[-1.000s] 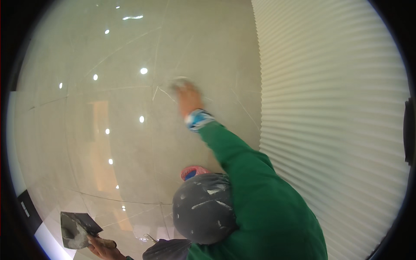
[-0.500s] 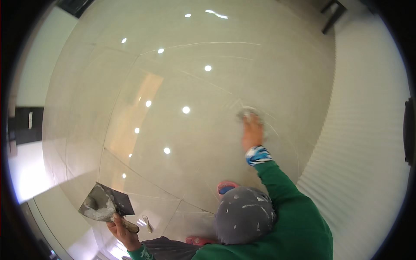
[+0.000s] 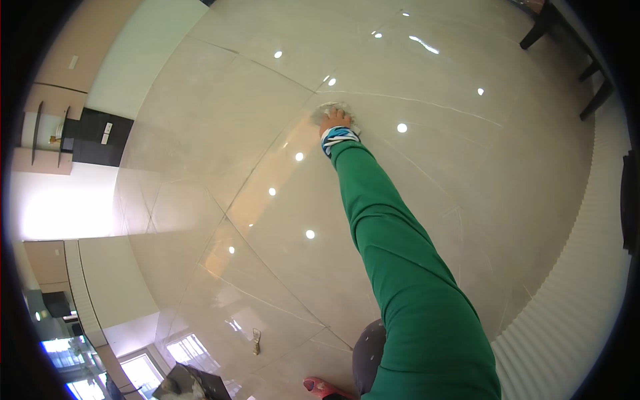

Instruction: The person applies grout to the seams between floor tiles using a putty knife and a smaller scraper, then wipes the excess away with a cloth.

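Note:
My right hand [image 3: 335, 120], in a green sleeve with a blue and white cuff, is stretched far forward. Its fingers press down on a greyish cloth or pad [image 3: 323, 114] against the glossy beige floor tiles [image 3: 413, 187], close to where tile joints meet. The cloth's exact kind is hard to make out under the hand. At the lower edge, a dark square plate [image 3: 207, 381] smeared with grey paste is partly in view. My left hand is outside the picture.
A small slim item [image 3: 257, 341] lies on the floor at lower left. White ribbed panelling [image 3: 567, 320] curves along the right side, with dark furniture legs [image 3: 540, 30] at upper right. Cabinets [image 3: 100, 143] line the left. My red shoe [image 3: 320, 387] shows at the bottom.
My right hand has slid the cloth forward and left over the floor, and my arm has straightened. The plate has dropped toward the lower edge, and my left hand has left the picture.

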{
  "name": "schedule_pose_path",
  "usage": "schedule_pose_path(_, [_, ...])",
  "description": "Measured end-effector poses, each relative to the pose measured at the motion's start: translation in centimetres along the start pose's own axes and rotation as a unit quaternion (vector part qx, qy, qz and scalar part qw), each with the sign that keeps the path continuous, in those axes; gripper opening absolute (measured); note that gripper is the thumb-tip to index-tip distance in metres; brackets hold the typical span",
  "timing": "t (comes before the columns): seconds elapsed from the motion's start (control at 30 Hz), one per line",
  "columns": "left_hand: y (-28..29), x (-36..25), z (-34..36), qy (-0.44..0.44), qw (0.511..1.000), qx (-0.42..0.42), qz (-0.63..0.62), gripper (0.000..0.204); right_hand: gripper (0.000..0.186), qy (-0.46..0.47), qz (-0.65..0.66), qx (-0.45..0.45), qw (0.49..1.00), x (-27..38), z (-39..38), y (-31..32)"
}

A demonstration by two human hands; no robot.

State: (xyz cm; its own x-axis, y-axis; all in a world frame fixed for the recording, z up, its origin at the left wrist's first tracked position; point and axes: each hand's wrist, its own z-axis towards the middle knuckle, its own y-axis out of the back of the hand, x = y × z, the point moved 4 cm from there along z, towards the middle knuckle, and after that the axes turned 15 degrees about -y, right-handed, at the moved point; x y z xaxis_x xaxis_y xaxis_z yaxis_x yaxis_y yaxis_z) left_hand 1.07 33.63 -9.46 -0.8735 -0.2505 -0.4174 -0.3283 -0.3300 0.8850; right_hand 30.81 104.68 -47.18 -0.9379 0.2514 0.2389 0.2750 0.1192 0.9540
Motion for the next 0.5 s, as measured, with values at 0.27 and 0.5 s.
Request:
schedule_pose_path(0.27, [-1.4,-8.6,-0.7,0.075,0.997,-0.009,0.006,0.043,0.051,-0.069,-0.003,-0.049,0.996,-3.4,-2.4,-2.0])
schedule_pose_path(0.5, [4.7,-13.4,-5.1,0.081,0.996,-0.025,0.032,0.044,0.047,0.073,0.069,0.035,0.994,0.7,2.5,6.6])
